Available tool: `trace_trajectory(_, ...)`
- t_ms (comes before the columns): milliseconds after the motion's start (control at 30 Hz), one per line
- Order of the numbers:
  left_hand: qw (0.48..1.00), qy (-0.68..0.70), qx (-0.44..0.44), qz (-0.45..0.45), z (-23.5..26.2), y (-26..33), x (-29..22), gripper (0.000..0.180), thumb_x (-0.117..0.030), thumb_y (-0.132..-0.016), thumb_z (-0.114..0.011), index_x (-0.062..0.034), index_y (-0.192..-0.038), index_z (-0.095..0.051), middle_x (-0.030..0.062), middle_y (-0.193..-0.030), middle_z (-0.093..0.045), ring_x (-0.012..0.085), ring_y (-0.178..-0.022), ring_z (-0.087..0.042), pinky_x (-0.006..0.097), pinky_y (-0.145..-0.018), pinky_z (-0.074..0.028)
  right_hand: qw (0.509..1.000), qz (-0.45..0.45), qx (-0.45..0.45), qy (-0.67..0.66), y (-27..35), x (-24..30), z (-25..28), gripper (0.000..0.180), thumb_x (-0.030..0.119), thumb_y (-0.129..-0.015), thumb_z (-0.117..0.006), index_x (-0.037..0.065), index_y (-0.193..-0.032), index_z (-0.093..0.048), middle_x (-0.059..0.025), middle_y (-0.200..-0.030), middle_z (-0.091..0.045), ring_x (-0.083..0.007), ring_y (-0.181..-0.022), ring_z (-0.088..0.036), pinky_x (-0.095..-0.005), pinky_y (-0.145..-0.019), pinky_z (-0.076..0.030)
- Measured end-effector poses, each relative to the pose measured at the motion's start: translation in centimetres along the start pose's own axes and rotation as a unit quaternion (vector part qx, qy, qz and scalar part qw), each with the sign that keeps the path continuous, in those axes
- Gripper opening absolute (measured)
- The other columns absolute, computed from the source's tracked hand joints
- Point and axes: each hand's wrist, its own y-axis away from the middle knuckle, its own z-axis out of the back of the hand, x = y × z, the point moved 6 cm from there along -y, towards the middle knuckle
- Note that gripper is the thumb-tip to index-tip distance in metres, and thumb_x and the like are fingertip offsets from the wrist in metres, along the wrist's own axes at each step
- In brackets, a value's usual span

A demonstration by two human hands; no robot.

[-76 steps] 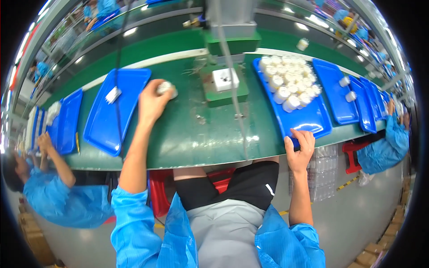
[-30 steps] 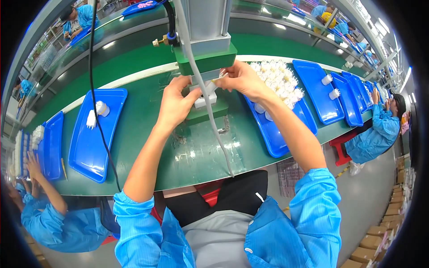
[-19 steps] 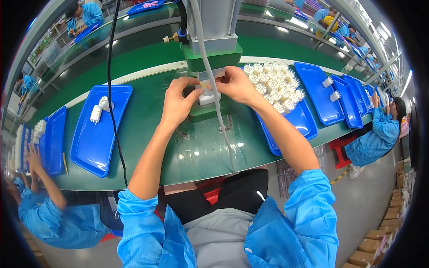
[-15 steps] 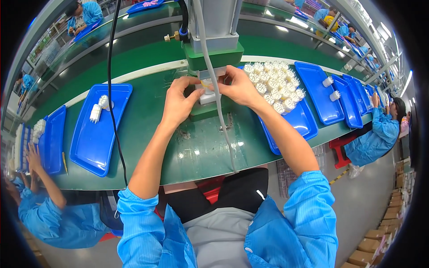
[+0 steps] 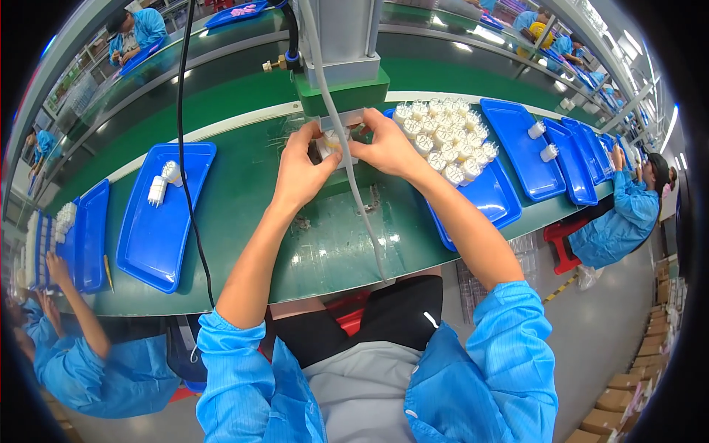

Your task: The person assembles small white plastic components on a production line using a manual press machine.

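Under the green and metal head of a press (image 5: 343, 85), my left hand (image 5: 304, 168) and my right hand (image 5: 391, 151) face each other. Between their fingertips is a small white cylindrical plastic part (image 5: 332, 140), sitting at the press's lower block. Thumb and fingers of both hands are closed around its sides. A grey cable (image 5: 347, 162) hangs in front and covers some of the part and my right fingertips. Many similar white pronged parts (image 5: 447, 136) stand grouped on a blue tray (image 5: 491, 196) beside my right forearm.
Left of me, a blue tray (image 5: 151, 244) holds a few white parts, with a black cable (image 5: 185, 177) hanging across it. More blue trays (image 5: 523, 159) line the bench at right. Co-workers in blue sit at left (image 5: 111, 369) and right (image 5: 617, 214).
The view has shifted slightly, so the press appears farther left. My fingers have shifted around the white part, and more of it shows between them. The left co-worker's hands have moved.
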Motion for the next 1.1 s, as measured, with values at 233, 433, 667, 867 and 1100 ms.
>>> trace_trajectory(233, 0.998, 0.049, -0.02, -0.024, -1.6, -1.1, -1.0, 0.056, -0.027, -0.074, -0.082, 0.0008, -0.119, -0.064, 0.0182, -0.111, -0.064, 0.0294, -0.094, -0.066, 0.04, -0.085, -0.054, 0.995, 0.021, -0.052, -0.084, 4.5, 0.4, 2.4, 0.062, 0.022, -0.082, -0.076, 0.002, -0.137, -0.054, -0.0106, -0.122, -0.064, -0.0204, -0.112, -0.059, -0.0349, -0.096, -0.048)
trace_trajectory(433, 0.999, -0.028, -0.028, 0.03, -2.4, -1.6, 0.3, 0.048, -0.036, -0.072, -0.082, 0.0005, -0.101, -0.071, 0.0174, -0.092, -0.068, 0.0315, -0.092, -0.065, 0.043, -0.082, -0.053, 0.986, -0.006, -0.083, -0.145, 8.5, -0.1, 2.7, 0.055, 0.018, -0.084, -0.075, 0.003, -0.135, -0.057, -0.0082, -0.121, -0.065, -0.0185, -0.11, -0.059, -0.0347, -0.094, -0.048)
trace_trajectory(667, 0.986, -0.146, -0.072, -0.038, -2.6, -0.6, -1.6, 0.039, -0.034, -0.078, -0.077, -0.0001, -0.096, -0.07, 0.0188, -0.095, -0.069, 0.0373, -0.098, -0.062, 0.048, -0.09, -0.048, 0.98, -0.022, -0.117, -0.16, 11.9, -0.1, 3.1, 0.05, 0.01, -0.086, -0.073, 0.0, -0.133, -0.058, -0.0102, -0.122, -0.065, -0.0173, -0.111, -0.059, -0.0324, -0.095, -0.047)
trace_trajectory(867, 0.977, -0.184, -0.095, -0.048, -2.8, 0.1, -2.5, 0.039, -0.033, -0.081, -0.077, 0.0, -0.099, -0.068, 0.0178, -0.096, -0.069, 0.0371, -0.099, -0.062, 0.048, -0.093, -0.045, 0.971, -0.035, -0.155, -0.181, 14.6, -0.1, 3.1, 0.048, 0.008, -0.086, -0.072, 0.0, -0.132, -0.058, -0.0101, -0.121, -0.066, -0.0175, -0.112, -0.06, -0.0312, -0.095, -0.046)
trace_trajectory(1100, 0.992, -0.095, -0.081, 0.007, -2.6, 0.1, -1.9, 0.04, -0.034, -0.078, -0.079, -0.0016, -0.098, -0.069, 0.0151, -0.096, -0.069, 0.0354, -0.099, -0.062, 0.047, -0.094, -0.044, 0.969, -0.033, -0.164, -0.181, 17.2, 0.7, 1.5, 0.046, 0.01, -0.087, -0.072, -0.001, -0.13, -0.059, -0.0104, -0.121, -0.066, -0.0175, -0.113, -0.06, -0.0311, -0.095, -0.046)
